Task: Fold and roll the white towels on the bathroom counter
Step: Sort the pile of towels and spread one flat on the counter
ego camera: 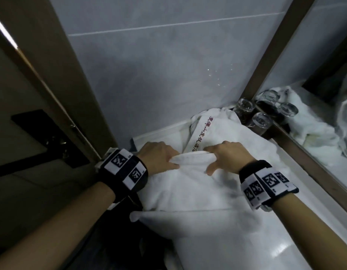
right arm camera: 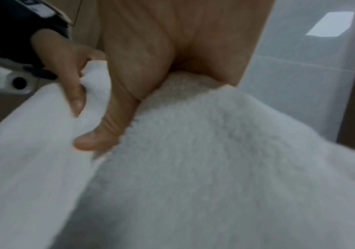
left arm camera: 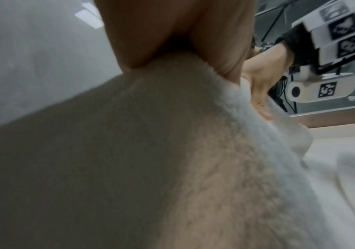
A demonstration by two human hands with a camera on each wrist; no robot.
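- Both hands work one towel from the head view: the left hand and right hand sit close together, each pinching an end of a short raised fold at the towel's far part, the fingers curled over it and the thumbs below.
- From the same view, that towel lies spread on the desk, its near corner hanging past the desk's front edge. It looks loosely doubled, not squared and not rolled.
- Behind the hands a second towel with red lettering lies crumpled against the wall, beside three glasses. A mirror runs along the right. I judge the task early: no finished roll shows anywhere.
- Left wrist view: the left hand has fingers and thumb closed on a ridge of the towel, which fills most of the picture. The right hand grips the same ridge just beyond it.
- Right wrist view: the right hand clamps the towel between thumb and fingers. The left hand holds the cloth right beside it.
- Left to do, as I judge it: flatten this fold, roll this towel, then fold and roll the other.
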